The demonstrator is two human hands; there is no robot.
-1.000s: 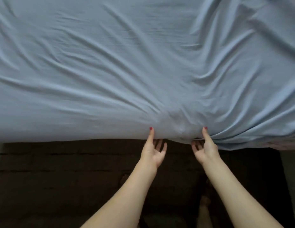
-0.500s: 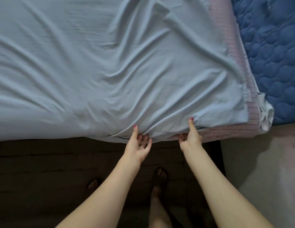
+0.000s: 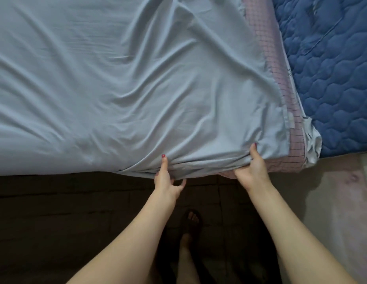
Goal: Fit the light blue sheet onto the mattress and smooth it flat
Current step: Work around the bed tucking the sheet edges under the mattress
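The light blue sheet (image 3: pixel 108 89) lies wrinkled over the mattress and fills most of the view. Its right edge stops short of the mattress end, where a pink checked cover (image 3: pixel 266 46) shows. My left hand (image 3: pixel 165 177) pinches the sheet's near hem, thumb on top and fingers underneath. My right hand (image 3: pixel 253 169) grips the hem near the sheet's near right corner, thumb up on the fabric and fingers tucked beneath it. Folds fan out from both grips.
A dark blue quilted pad (image 3: pixel 332 74) lies to the right of the mattress. Below the mattress edge is a dark bed frame side (image 3: pixel 65 212). My foot in a dark sandal (image 3: pixel 190 222) stands on the floor. Pale flooring (image 3: pixel 338 212) is at the right.
The view has swung right along the mattress edge. Both hands shifted right along the hem toward the corner, and the pink cover and blue pad came into view.
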